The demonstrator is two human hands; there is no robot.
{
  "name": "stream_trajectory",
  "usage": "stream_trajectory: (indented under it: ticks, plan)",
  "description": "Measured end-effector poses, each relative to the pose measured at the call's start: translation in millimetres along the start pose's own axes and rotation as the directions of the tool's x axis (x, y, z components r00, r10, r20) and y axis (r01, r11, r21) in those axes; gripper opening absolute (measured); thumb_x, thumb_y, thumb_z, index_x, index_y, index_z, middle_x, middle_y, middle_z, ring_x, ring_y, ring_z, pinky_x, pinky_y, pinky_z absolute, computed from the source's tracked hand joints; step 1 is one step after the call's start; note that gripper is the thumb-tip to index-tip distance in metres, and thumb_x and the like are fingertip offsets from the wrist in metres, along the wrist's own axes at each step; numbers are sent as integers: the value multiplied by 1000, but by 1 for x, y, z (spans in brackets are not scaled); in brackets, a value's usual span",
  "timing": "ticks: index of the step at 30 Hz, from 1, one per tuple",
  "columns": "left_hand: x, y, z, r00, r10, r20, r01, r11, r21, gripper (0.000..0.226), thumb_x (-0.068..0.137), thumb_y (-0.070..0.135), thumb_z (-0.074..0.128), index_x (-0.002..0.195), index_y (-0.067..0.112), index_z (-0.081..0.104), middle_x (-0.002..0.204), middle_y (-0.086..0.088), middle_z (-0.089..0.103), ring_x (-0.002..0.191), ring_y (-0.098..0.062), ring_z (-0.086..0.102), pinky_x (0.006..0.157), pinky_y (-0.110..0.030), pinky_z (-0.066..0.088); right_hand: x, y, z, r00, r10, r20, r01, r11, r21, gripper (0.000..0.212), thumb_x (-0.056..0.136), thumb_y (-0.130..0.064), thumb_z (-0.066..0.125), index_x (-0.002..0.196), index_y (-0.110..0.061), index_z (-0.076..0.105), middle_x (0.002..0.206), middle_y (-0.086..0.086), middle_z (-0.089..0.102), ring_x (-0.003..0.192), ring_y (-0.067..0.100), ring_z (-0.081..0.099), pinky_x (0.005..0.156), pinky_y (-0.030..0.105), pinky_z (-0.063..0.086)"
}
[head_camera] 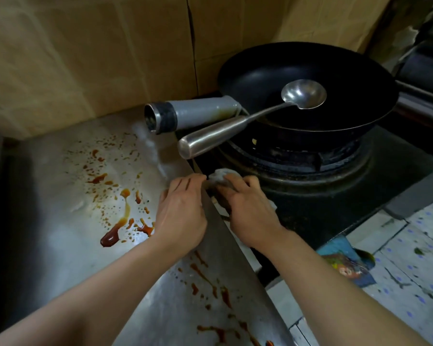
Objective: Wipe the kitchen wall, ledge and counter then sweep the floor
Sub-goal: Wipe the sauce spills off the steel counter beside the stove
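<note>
Cardboard wall (90, 58) covers the whole back, brown sheets with a seam running down near the middle. Below it is the steel bench (60, 216), splattered with brown sauce (113, 233), one fat puddle plus loads of drips trailing toward the near edge. The left end of the bench drops into shadow, can't make out what's there.

On the right is the black stove (335, 196) with a big dark wok (308, 88) on the burner ring. Only thing in the wok is a metal ladle (303, 93), bowl resting inside and its handle sticking out over the rim next to the wok's own grey handle.

Tiled floor (410, 258) shows bottom right, with a colourful wrapper (348, 265) lying on it, print too blurry to read.

The left hand (180, 216) lies flat on the bench edge, fingers straight, its grip around nothing. The right hand (248, 213) has its grip curled over a grey cloth (219, 177), bunched at the gap between bench and stove. Most of the cloth is hidden under that hand.
</note>
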State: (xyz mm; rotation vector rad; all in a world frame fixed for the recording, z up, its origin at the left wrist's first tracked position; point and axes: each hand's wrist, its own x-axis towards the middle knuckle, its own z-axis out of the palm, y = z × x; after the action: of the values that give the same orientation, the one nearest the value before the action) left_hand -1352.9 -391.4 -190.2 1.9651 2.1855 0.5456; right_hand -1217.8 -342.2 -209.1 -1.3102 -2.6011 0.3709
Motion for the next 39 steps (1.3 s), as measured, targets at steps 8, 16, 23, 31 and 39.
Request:
stream_trajectory:
  ticks: [8, 16, 23, 31, 39]
  plan:
    - [-14, 16, 3, 997, 50, 62, -49, 999, -14, 63, 84, 2, 46, 143, 21, 32, 148, 6, 32, 137, -13, 22, 108, -26, 18, -52, -3, -1, 995, 99, 3, -99, 995, -25, 54, 90, -16, 52, 142, -20, 40, 148, -1, 25, 122, 24, 26, 99, 33, 40]
    - [-22, 25, -2, 992, 49, 119, -49, 999, 2, 58, 87, 4, 45, 142, 21, 34, 146, 5, 35, 136, -14, 24, 107, -29, 21, -44, -2, 7, 989, 143, -27, -144, 989, -29, 63, 88, -19, 57, 145, -25, 32, 150, -2, 18, 126, 24, 24, 103, 32, 34]
    - [-20, 54, 10, 975, 126, 183, -125, 992, -20, 61, 87, 4, 44, 143, 22, 30, 149, 7, 31, 137, -15, 21, 108, -31, 22, -84, 41, -12, 964, 232, -127, -233, 972, 2, 57, 80, 1, 51, 135, -13, 50, 142, 8, 41, 113, 33, 40, 92, 43, 44]
    - [-21, 70, 23, 961, 139, 241, -143, 990, -2, 60, 86, 8, 45, 142, 24, 31, 148, 8, 31, 137, -15, 23, 108, -31, 22, -83, 43, -6, 874, 386, -295, -401, 916, 10, 41, 81, 0, 58, 119, -13, 65, 129, 7, 54, 102, 33, 46, 79, 40, 49]
    - [-18, 91, 35, 942, 170, 290, -172, 985, -20, 60, 89, 7, 44, 144, 25, 27, 149, 8, 29, 137, -13, 20, 112, -33, 18, -113, 118, -30, 789, 536, -300, -555, 832, 26, 56, 81, 2, 52, 135, -13, 48, 148, 10, 32, 126, 36, 33, 100, 40, 33]
